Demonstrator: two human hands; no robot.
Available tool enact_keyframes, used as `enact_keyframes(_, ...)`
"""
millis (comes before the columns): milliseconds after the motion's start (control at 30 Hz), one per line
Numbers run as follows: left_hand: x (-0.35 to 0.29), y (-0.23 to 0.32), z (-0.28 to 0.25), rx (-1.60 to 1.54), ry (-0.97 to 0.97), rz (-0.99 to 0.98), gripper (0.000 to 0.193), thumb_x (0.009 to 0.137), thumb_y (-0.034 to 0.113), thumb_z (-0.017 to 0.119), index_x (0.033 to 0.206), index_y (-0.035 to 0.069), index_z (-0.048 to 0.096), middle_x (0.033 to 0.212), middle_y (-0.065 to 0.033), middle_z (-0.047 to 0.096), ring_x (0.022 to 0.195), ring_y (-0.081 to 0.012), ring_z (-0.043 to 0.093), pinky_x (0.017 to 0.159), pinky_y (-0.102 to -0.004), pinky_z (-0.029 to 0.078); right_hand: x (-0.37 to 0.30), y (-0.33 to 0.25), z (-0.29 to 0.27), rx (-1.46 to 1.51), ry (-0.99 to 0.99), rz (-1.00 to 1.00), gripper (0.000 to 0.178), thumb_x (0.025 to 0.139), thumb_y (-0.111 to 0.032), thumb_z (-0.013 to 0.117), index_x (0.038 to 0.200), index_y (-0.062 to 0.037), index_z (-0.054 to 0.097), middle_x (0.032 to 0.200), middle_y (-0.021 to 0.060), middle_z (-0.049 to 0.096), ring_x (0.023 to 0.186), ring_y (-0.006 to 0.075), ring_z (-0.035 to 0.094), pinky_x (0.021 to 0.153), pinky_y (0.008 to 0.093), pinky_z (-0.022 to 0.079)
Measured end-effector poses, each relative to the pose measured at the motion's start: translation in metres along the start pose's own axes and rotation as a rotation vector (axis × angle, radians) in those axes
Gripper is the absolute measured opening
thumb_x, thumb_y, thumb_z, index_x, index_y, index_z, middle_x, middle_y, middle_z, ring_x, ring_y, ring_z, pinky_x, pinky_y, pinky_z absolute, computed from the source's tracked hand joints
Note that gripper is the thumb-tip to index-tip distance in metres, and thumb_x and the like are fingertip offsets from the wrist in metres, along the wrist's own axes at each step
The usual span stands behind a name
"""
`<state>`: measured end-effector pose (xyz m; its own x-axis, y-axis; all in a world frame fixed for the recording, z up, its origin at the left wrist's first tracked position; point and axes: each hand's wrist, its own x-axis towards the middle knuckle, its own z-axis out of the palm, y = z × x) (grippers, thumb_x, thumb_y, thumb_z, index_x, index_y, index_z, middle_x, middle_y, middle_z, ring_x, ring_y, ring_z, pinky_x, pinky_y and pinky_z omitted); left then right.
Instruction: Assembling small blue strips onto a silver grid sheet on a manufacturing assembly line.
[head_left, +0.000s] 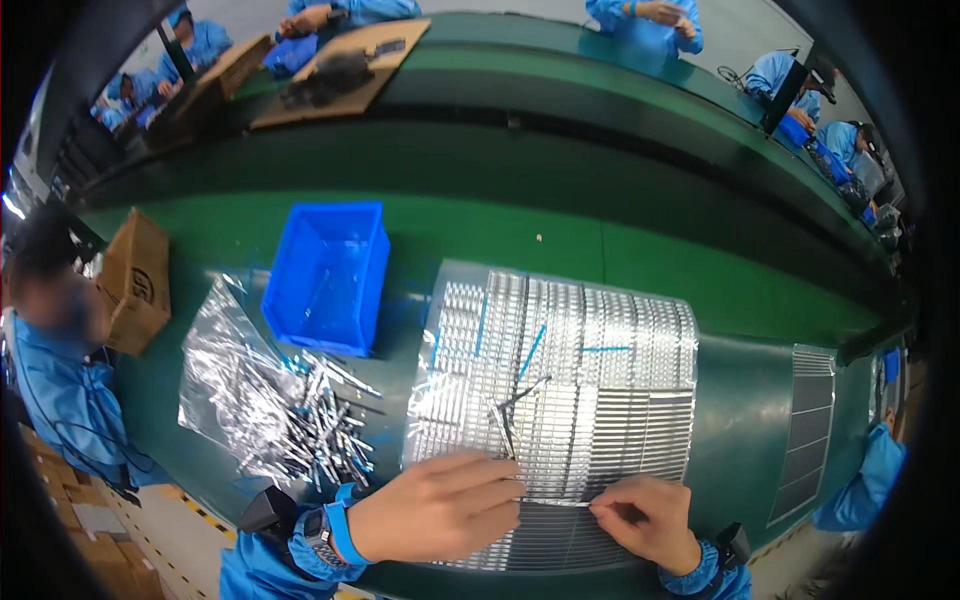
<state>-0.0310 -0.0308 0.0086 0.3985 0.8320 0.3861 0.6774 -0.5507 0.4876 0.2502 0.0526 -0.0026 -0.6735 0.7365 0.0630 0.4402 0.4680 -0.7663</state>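
Observation:
A panel of silvery ribbed rows [640, 400] lies on the green table in front of me, its near part dark grey. My left hand [440, 508] is over its near left part, thumb and fingers pinched together. My right hand [650, 515] is closed in a pinch at the near right. A thin silvery strip [560, 502] runs between the two sets of fingertips, low over the panel. Just beyond my left fingers lie slim dark and silver pieces [508, 412]; whether they touch that hand I cannot tell. Blue slivers [533, 350] rest on the panel.
Left of the panel, a pile of thin silvery strips [325, 425] spills from a clear plastic bag [215, 365]. Behind it stands a blue bin [373, 290]. A cardboard box [140, 285] and a person in blue [65, 390] are at far left. A dark panel [808, 430] lies right.

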Motion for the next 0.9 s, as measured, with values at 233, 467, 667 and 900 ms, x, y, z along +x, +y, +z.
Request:
enact_keyframes(233,-0.012,-0.004,0.017,-0.089,-0.174,-0.003,0.021,0.082,0.018,0.076,0.096,0.002,0.076,0.117,-0.0083,0.072,0.119,-0.0236,0.064,0.097,-0.0388,0.055,-0.005,0.007,0.008,-0.132,-0.061,-0.108,0.015,0.071,-0.005,0.085,0.084,-0.0084,0.077,0.077,0.0037,0.073,0.064,0.0177,0.069,0.057,0.0282,0.055)
enact_keyframes(467,-0.017,-0.004,0.014,-0.144,-0.209,-0.069,0.024,0.081,0.014,0.073,0.1,0.0,0.076,0.12,-0.0107,0.07,0.12,-0.0229,0.063,0.097,-0.037,0.055,-0.002,0.0,0.011,-0.167,-0.107,-0.086,0.015,0.07,-0.004,0.085,0.081,-0.0085,0.076,0.076,0.0031,0.072,0.064,0.0189,0.069,0.057,0.0292,0.055)
enact_keyframes(667,-0.016,-0.003,0.017,-0.12,-0.176,-0.071,0.025,0.082,0.014,0.074,0.102,0.0,0.076,0.118,-0.0101,0.071,0.118,-0.0224,0.064,0.096,-0.0363,0.055,-0.003,0.0,0.012,-0.176,-0.086,-0.089,0.017,0.069,-0.003,0.085,0.082,-0.0078,0.076,0.077,0.0036,0.072,0.063,0.0183,0.069,0.056,0.0294,0.054)
enact_keyframes(900,-0.015,-0.003,0.015,-0.15,-0.176,-0.082,0.022,0.082,0.014,0.074,0.101,0.002,0.077,0.117,-0.0073,0.072,0.119,-0.0227,0.063,0.096,-0.0368,0.055,-0.001,-0.002,0.012,-0.203,-0.084,-0.101,0.018,0.068,-0.001,0.085,0.082,-0.0076,0.076,0.076,0.0037,0.07,0.062,0.0183,0.069,0.055,0.0295,0.054)
